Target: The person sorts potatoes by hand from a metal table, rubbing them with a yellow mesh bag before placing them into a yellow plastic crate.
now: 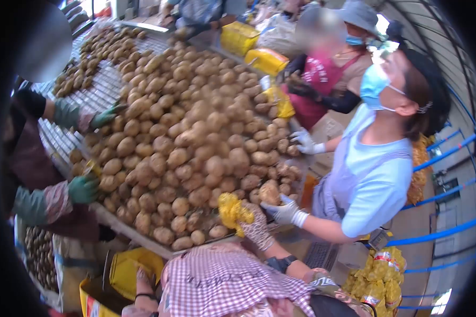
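Observation:
My right hand, in a glove with yellow fingers and a leopard-print cuff, hovers over the near edge of the potato pile. Its fingers look loosely spread, and no potato shows in them. A dark band circles that wrist. My left hand is bare and low at the left, closed at the side of a yellow basket; part of its grip is hidden. Just beyond my right hand, a co-worker's white-gloved hand holds a large potato.
A slatted metal table carries the potatoes. Green-gloved hands of another person work at the left. Across from them stand people in a blue shirt and a red apron. Filled yellow net bags sit at the lower right.

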Demonstrator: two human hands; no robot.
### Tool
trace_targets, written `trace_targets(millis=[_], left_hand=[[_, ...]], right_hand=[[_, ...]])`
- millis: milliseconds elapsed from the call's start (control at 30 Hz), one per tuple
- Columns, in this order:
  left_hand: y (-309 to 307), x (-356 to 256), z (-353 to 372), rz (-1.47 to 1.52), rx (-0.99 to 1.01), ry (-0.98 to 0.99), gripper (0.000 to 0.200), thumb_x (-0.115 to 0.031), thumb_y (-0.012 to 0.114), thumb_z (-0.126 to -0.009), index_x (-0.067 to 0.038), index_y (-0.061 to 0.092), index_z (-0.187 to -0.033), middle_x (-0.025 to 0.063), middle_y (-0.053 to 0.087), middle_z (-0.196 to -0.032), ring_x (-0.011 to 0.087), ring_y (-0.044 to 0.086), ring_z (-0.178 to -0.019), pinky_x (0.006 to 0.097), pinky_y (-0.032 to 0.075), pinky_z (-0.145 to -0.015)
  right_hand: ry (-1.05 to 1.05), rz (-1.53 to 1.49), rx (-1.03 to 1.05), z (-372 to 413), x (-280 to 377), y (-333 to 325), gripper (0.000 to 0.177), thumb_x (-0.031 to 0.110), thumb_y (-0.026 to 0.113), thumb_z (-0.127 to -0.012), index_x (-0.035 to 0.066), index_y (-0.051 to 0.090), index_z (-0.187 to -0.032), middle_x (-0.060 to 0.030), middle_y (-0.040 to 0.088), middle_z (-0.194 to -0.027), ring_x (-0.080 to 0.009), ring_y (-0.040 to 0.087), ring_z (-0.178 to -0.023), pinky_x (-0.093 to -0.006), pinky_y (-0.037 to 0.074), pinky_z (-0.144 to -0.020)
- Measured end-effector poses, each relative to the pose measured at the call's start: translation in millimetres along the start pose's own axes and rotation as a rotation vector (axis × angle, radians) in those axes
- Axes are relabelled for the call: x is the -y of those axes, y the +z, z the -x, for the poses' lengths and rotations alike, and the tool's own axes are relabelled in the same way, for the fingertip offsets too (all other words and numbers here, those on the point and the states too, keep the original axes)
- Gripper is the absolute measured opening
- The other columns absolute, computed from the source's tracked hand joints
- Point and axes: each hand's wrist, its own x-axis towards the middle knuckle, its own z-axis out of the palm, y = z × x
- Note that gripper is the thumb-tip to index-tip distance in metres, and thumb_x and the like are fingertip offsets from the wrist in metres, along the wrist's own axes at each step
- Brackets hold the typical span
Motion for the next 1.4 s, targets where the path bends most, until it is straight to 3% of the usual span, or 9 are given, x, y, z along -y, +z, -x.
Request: trace_targets(millis=[100,267,333,400,500,667,1000,1100,1400], left_hand=[[-2,26,31,0.330,-0.269,-0.015,0.049,-0.036,0.032,-0.099,0.001,0.050,-0.127,0.0244,0.048,-0.133,0.0342,0.044,-0.125,0.0423,0.034,-0.106],[-37,23,3,1.045,-0.744,-0.751,0.033,-0.021,0.056,-0.092,0.000,0.059,-0.117,0.0173,0.063,-0.110,0.0289,0.061,-0.100,0.0353,0.047,-0.090],[-92,-4,23,0.674,-1.276,-0.451,0.031,-0.019,0.058,-0.091,0.001,0.060,-0.114,0.0164,0.063,-0.107,0.0296,0.062,-0.098,0.0389,0.049,-0.086],[-168,-46,34,0.609,-1.333,-0.097,0.027,-0.013,0.060,-0.089,0.000,0.062,-0.112,0.0161,0.064,-0.107,0.0294,0.063,-0.098,0.0385,0.050,-0.086],[-250,-128,15,0.757,-1.257,0.301,0.027,-0.004,0.063,-0.083,-0.004,0.064,-0.110,0.0160,0.063,-0.113,0.0272,0.063,-0.103,0.0340,0.049,-0.092],[-330,-267,-46,0.074,-0.923,0.894,0.046,-0.002,0.060,-0.078,-0.005,0.056,-0.124,0.0141,0.054,-0.130,0.0308,0.051,-0.122,0.0409,0.040,-0.106],[-372,-336,-88,-0.361,-0.424,0.850,0.057,-0.022,0.066,-0.083,-0.013,0.046,-0.135,0.0098,0.051,-0.133,0.0264,0.047,-0.126,0.0411,0.033,-0.109],[-334,-301,-91,1.452,0.303,1.031,0.062,-0.032,0.061,-0.090,-0.013,0.034,-0.142,0.0104,0.051,-0.129,0.0255,0.050,-0.121,0.0427,0.053,-0.091],[-317,-282,-38,2.196,0.660,0.884,0.061,-0.044,0.056,-0.092,-0.008,0.039,-0.138,0.0119,0.052,-0.129,0.0270,0.056,-0.115,0.0423,0.056,-0.083]], right_hand=[[0.106,-0.194,0.040,4,2,1,0.049,0.003,0.075,-0.074,0.001,0.054,-0.119,-0.0123,0.060,-0.116,-0.0238,0.057,-0.109,-0.0346,0.045,-0.096],[0.445,-0.231,-0.159,9,-21,-12,0.061,0.003,0.078,-0.074,0.001,0.050,-0.128,-0.0105,0.056,-0.127,-0.0222,0.053,-0.116,-0.0355,0.042,-0.102],[0.465,-0.470,-0.212,14,-25,-12,0.063,0.003,0.078,-0.075,0.001,0.048,-0.130,-0.0099,0.055,-0.128,-0.0225,0.053,-0.117,-0.0362,0.041,-0.102],[0.485,-0.608,-0.241,16,-16,-9,0.061,0.002,0.077,-0.076,0.001,0.049,-0.130,-0.0100,0.055,-0.128,-0.0223,0.053,-0.116,-0.0361,0.041,-0.103],[0.555,-0.597,-0.229,18,-39,0,0.062,0.003,0.078,-0.074,0.001,0.049,-0.129,-0.0099,0.056,-0.127,-0.0219,0.054,-0.116,-0.0360,0.042,-0.102],[0.430,-0.451,-0.198,17,-24,1,0.065,-0.002,0.074,-0.077,0.004,0.044,-0.135,-0.0085,0.051,-0.131,-0.0223,0.052,-0.118,-0.0373,0.046,-0.100],[0.395,-0.357,-0.301,18,-15,-21,0.064,0.007,0.081,-0.072,0.002,0.050,-0.127,-0.0117,0.057,-0.125,-0.0236,0.053,-0.117,-0.0376,0.040,-0.104],[0.423,-0.418,-0.331,-4,3,-27,0.064,0.008,0.082,-0.071,0.002,0.050,-0.127,-0.0119,0.057,-0.124,-0.0239,0.054,-0.116,-0.0377,0.040,-0.103],[-0.199,-0.174,-0.027,-106,128,-4,0.060,0.008,0.081,-0.070,0.002,0.054,-0.123,-0.0133,0.060,-0.117,-0.0253,0.058,-0.110,-0.0372,0.044,-0.099]])
